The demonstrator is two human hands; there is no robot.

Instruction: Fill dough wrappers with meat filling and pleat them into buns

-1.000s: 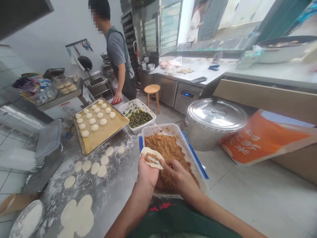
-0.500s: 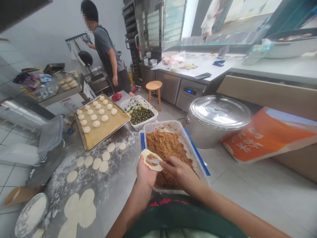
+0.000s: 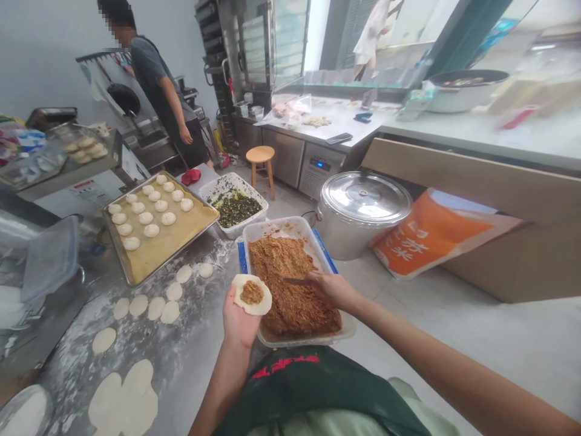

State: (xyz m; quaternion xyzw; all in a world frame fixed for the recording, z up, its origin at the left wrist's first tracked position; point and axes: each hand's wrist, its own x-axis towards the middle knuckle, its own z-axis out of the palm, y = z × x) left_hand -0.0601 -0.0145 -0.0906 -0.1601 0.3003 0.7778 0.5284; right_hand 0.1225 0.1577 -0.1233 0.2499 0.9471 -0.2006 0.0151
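On the palm and fingers of my left hand point(image 3: 238, 322) lies a round dough wrapper point(image 3: 264, 302), with a mound of brown filling point(image 3: 252, 292) in its middle. My right hand point(image 3: 334, 289) is closed around the handle of a thin, flat filling spatula point(image 3: 296, 281). Its blade points left, over the brown minced filling point(image 3: 293, 312) in the plastic tub point(image 3: 324, 255). The wrapper is held by the tub's left side, apart from the spatula. Several flat dough rounds point(image 3: 157, 309) lie on the floured steel table point(image 3: 190, 345) to the left.
A lined tray point(image 3: 181, 247) carries rows of pleated buns. Behind the tub stands a container of chopped greens point(image 3: 236, 209). To the right are a lidded steel pot point(image 3: 363, 224) and an orange sack point(image 3: 422, 236). A co-worker point(image 3: 158, 91) stands at the back left, near a stool point(image 3: 260, 155).
The spatula has left the wrapper and moved right over the tub, leaving filling on the wrapper. My view has turned to the right.
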